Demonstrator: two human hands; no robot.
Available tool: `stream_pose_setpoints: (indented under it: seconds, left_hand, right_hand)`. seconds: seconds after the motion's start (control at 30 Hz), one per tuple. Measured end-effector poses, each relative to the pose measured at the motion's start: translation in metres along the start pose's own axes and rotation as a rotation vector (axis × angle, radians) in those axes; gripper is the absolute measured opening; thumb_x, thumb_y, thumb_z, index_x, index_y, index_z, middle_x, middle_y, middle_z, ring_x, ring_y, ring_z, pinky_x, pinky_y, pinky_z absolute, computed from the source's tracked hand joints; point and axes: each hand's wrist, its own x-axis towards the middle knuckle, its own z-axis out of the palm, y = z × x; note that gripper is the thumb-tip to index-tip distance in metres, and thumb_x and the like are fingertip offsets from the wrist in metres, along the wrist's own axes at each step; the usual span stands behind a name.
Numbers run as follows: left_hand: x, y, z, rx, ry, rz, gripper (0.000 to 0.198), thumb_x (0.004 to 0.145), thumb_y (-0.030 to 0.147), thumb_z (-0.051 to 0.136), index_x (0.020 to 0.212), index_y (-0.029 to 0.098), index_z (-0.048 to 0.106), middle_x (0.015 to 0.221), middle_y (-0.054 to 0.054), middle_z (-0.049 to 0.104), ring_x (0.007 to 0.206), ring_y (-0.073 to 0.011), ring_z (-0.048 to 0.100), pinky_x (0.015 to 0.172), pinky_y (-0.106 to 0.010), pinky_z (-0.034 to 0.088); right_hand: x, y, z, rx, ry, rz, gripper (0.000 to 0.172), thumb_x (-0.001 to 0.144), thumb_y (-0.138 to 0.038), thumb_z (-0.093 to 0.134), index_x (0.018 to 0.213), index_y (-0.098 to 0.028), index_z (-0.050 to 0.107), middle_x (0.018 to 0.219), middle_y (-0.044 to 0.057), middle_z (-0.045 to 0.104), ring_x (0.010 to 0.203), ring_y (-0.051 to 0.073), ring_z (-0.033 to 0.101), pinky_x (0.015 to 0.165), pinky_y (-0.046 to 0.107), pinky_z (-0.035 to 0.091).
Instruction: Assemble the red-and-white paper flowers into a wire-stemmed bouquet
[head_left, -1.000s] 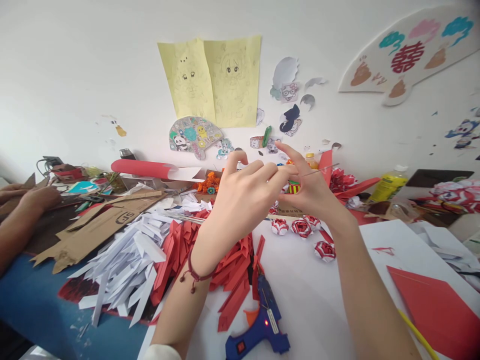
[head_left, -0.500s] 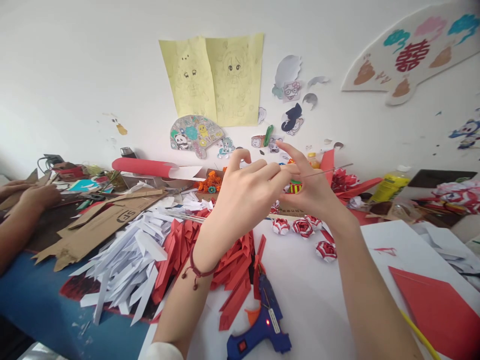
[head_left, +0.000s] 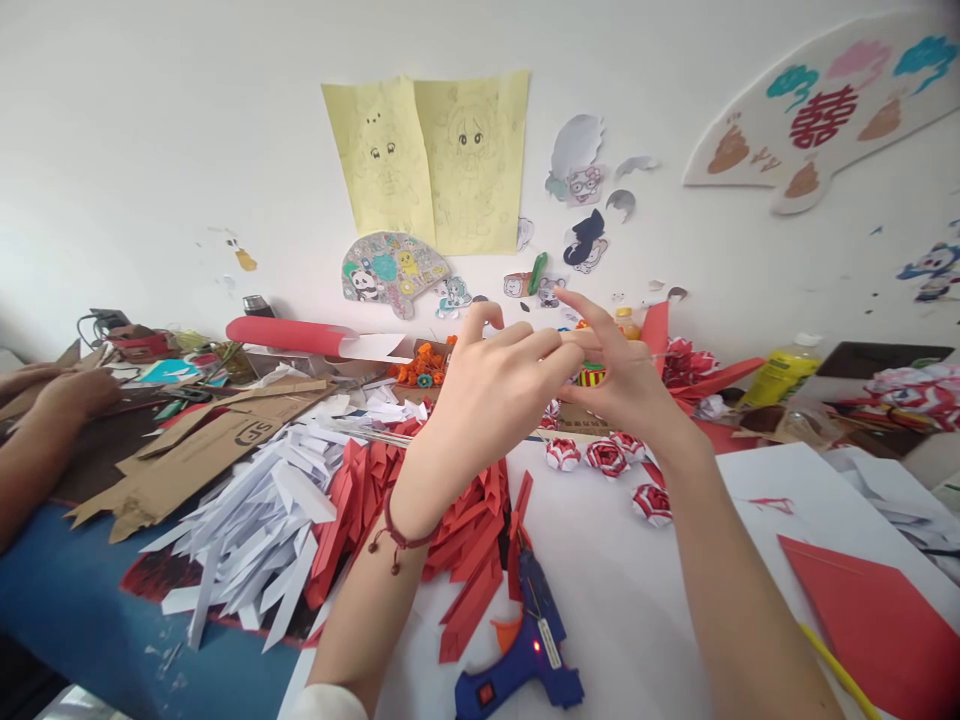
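Note:
In the middle of the view my left hand (head_left: 502,385) is raised over the table, its fingers curled and the index finger bent upward. My right hand (head_left: 626,385) meets it fingertip to fingertip, with its index finger lifted and bent. Between them is a thin wire (head_left: 659,356), of which only a faint short end shows beside the right hand; my fingers hide the rest. Below my hands, a blue glue gun (head_left: 517,640) with a lit red light lies on white paper. Folded red paper strips (head_left: 472,560) and white paper strips (head_left: 255,510) are heaped to the left.
Several red-and-white paper flowers (head_left: 606,457) sit beyond my right forearm. Red paper (head_left: 870,610) lies at the right, a yellow bottle (head_left: 780,370) behind it. Torn cardboard (head_left: 225,435) is at the left, near another person's hand (head_left: 79,390). The wall stands close behind.
The thin wire stuck out far to the right of my right hand before; now only a faint short end shows. Both hands keep nearly the same pose and place.

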Motion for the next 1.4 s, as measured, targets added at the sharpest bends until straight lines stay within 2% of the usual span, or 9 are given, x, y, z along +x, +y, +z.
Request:
stream_pose_setpoints:
  seconds: [0.1, 0.17, 0.3, 0.37, 0.43, 0.57, 0.8, 1.1, 1.4]
  left_hand:
    - [0.001, 0.0, -0.003, -0.03, -0.04, -0.042, 0.019, 0.1, 0.014, 0.047, 0.102, 0.022, 0.064, 0.08, 0.002, 0.068, 0.076, -0.0151, 0.06, 0.093, -0.038, 0.034]
    - [0.002, 0.0, -0.002, -0.069, -0.088, -0.128, 0.017, 0.099, 0.023, 0.053, 0.114, 0.021, 0.061, 0.091, -0.001, 0.071, 0.085, -0.0188, 0.063, 0.093, -0.039, 0.035]
    - [0.002, 0.005, 0.017, -0.193, -0.132, -0.385, 0.058, 0.091, 0.037, 0.068, 0.138, 0.016, 0.043, 0.129, -0.014, 0.062, 0.115, -0.0305, 0.058, 0.095, -0.042, 0.04]
    - [0.002, 0.009, 0.032, -0.28, -0.083, -0.477, 0.072, 0.088, 0.039, 0.071, 0.144, 0.015, 0.033, 0.143, -0.019, 0.051, 0.128, -0.0337, 0.051, 0.1, -0.044, 0.04]
    - [0.002, 0.014, 0.046, -0.374, -0.03, -0.55, 0.077, 0.087, 0.039, 0.072, 0.146, 0.016, 0.029, 0.146, -0.02, 0.048, 0.133, -0.0341, 0.049, 0.103, -0.045, 0.041]
    - [0.003, 0.02, 0.057, -0.453, 0.001, -0.648, 0.071, 0.089, 0.037, 0.069, 0.146, 0.013, 0.033, 0.143, -0.02, 0.054, 0.126, -0.0324, 0.057, 0.1, -0.044, 0.046]
    - [0.004, 0.021, 0.048, -0.36, -0.035, -0.738, 0.053, 0.087, 0.035, 0.071, 0.134, 0.017, 0.054, 0.115, -0.011, 0.073, 0.102, -0.0274, 0.07, 0.084, -0.035, 0.051]
    - [0.004, 0.019, 0.042, -0.285, -0.068, -0.703, 0.052, 0.087, 0.032, 0.071, 0.134, 0.016, 0.057, 0.112, -0.01, 0.075, 0.095, -0.0263, 0.071, 0.078, -0.033, 0.05]
    - [0.002, 0.017, 0.042, -0.256, -0.089, -0.66, 0.048, 0.087, 0.033, 0.071, 0.131, 0.016, 0.059, 0.105, -0.008, 0.076, 0.091, -0.0259, 0.071, 0.075, -0.032, 0.048]
  right_hand:
    - [-0.001, 0.001, 0.0, -0.005, 0.031, 0.014, 0.092, 0.079, -0.028, 0.076, 0.155, -0.041, 0.026, 0.121, 0.001, 0.068, 0.117, 0.029, 0.064, 0.103, 0.056, 0.052]
    - [-0.001, 0.004, 0.001, -0.004, 0.074, 0.014, 0.091, 0.08, -0.032, 0.077, 0.155, -0.041, 0.026, 0.121, 0.002, 0.068, 0.118, 0.029, 0.064, 0.104, 0.056, 0.052]
    - [0.001, 0.015, 0.009, -0.019, 0.209, -0.014, 0.093, 0.078, -0.037, 0.078, 0.155, -0.037, 0.025, 0.123, 0.003, 0.068, 0.121, 0.027, 0.062, 0.105, 0.053, 0.052]
    - [0.002, 0.02, 0.015, -0.035, 0.301, -0.039, 0.094, 0.078, -0.04, 0.077, 0.155, -0.036, 0.024, 0.12, 0.003, 0.07, 0.119, 0.026, 0.063, 0.102, 0.051, 0.054]
    - [0.003, 0.022, 0.022, -0.058, 0.391, -0.065, 0.09, 0.081, -0.04, 0.075, 0.155, -0.036, 0.023, 0.12, 0.003, 0.07, 0.118, 0.025, 0.064, 0.101, 0.051, 0.054]
    - [0.004, 0.018, 0.034, -0.129, 0.533, -0.119, 0.078, 0.088, -0.037, 0.067, 0.154, -0.034, 0.025, 0.123, 0.004, 0.069, 0.119, 0.024, 0.064, 0.104, 0.051, 0.052]
    - [0.007, 0.005, 0.051, -0.186, 0.629, -0.203, 0.079, 0.088, -0.033, 0.067, 0.155, -0.03, 0.024, 0.12, 0.005, 0.07, 0.114, 0.022, 0.065, 0.1, 0.045, 0.054]
    - [0.006, -0.001, 0.059, -0.102, 0.658, -0.189, 0.075, 0.089, -0.024, 0.064, 0.153, -0.031, 0.027, 0.124, 0.005, 0.068, 0.118, 0.023, 0.063, 0.103, 0.047, 0.051]
    - [0.005, 0.002, 0.059, -0.101, 0.629, -0.14, 0.079, 0.085, -0.018, 0.062, 0.155, -0.032, 0.026, 0.124, 0.003, 0.068, 0.121, 0.023, 0.062, 0.104, 0.05, 0.053]
